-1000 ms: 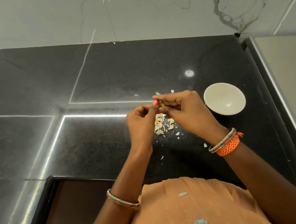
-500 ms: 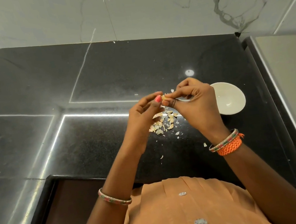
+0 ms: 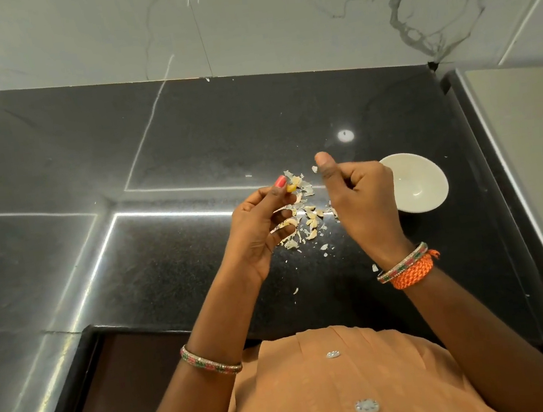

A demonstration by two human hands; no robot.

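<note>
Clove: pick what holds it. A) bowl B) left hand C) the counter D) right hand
B: the left hand pinches the yellowish clove at its fingertips, while the right hand is off to the side, clear of it, and the bowl looks empty.

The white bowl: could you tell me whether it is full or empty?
Empty: the white bowl shows only its bare inside, nothing in it.

peel scraps (image 3: 303, 222) on counter (image 3: 252, 122), between hands; bowl (image 3: 423, 186) right.
</note>
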